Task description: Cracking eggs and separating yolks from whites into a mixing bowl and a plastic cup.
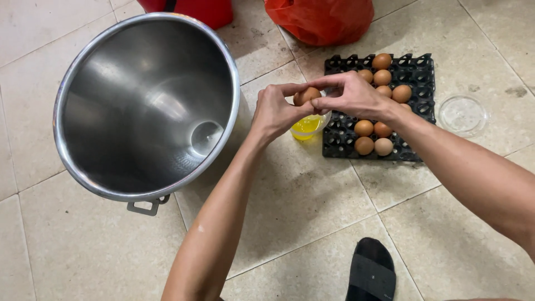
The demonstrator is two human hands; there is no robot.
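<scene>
Nearest, a black-socked foot [370,273] rests on open tile; beyond it, the left hand [276,111] and right hand [354,96] jointly pinch a brown egg [306,96] above the small bowl [307,127] of yolk — steel pot [145,106] left of that bowl, egg tray [415,78] touching its right edge.

Egg tray [415,75] right of steel bowl [146,106]

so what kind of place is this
Probably a kitchen or food-prep area, worked on a tiled floor: a large steel mixing bowl, a black egg tray, and both hands holding an egg.
</scene>
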